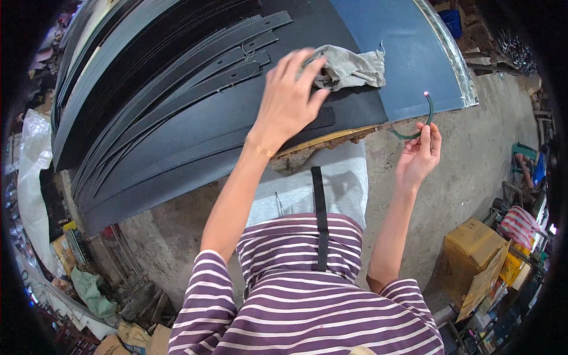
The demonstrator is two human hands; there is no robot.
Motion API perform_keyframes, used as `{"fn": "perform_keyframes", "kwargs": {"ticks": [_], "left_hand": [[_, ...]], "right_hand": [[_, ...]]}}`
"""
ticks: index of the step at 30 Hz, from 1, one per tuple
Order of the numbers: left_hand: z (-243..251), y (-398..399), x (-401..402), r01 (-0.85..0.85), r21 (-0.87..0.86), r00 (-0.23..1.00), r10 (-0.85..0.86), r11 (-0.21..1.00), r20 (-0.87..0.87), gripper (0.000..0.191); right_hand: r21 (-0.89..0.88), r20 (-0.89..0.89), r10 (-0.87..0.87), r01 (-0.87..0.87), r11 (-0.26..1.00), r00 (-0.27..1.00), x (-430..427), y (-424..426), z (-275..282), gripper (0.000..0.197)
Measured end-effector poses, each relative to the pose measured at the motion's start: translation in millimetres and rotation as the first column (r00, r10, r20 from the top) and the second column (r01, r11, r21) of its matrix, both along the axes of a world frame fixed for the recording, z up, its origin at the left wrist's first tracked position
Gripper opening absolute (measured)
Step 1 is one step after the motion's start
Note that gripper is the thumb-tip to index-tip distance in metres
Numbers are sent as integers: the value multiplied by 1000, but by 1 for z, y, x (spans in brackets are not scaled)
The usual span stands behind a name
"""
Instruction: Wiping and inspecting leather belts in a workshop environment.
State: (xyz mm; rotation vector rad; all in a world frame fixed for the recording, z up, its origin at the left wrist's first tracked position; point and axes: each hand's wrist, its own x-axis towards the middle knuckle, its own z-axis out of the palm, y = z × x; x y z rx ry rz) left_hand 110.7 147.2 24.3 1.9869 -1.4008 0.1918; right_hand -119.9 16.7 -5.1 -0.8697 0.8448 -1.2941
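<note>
Over the worktable [310, 26], my left hand [290, 86] is spread, its fingers blurred by motion. The fingertips are at the left side of a crumpled light grey cloth [353, 66]; whether they touch it I cannot tell. Away from the table's front edge, my right hand [421, 153] pinches a curved dark green piece, apparently a mosquito coil [430, 111], between thumb and fingers. Its upper end glows bright pinkish white. Long black stitched straps [213, 62], seemingly leather or similar sheet, lie fanned out to the left of my left hand.
A blue sheet [412, 57] covers the table's right part, with shiny clear film along its edge. The front edge has ragged wood [328, 140]. A cardboard box [470, 253] stands on the concrete floor [390, 177] at right. White plastic sheeting [33, 177] hangs at left.
</note>
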Motion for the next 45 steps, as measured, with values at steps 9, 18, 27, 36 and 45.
{"fn": "perform_keyframes", "kwargs": {"ticks": [9,18,27,36,45], "left_hand": [[18,-15,38,-244,-3,915,231,970,331,38],[-4,21,-28,145,99,964,-118,985,-236,19],[-4,15,-34,13,73,971,5,997,-238,9],[15,2,-43,11,425,987,-78,905,140,11],[28,-14,-55,-85,557,962,-78,826,262,4]], "right_hand": [[-33,-34,68,-69,997,997,-5,5,6,15],[9,-40,114,-114,993,993,5,2,3,17],[-1,-34,133,-133,991,991,4,3,1,17],[1,-35,125,-125,992,991,0,1,-2,17],[18,-15,73,-73,997,997,-10,-7,-2,16]]}}
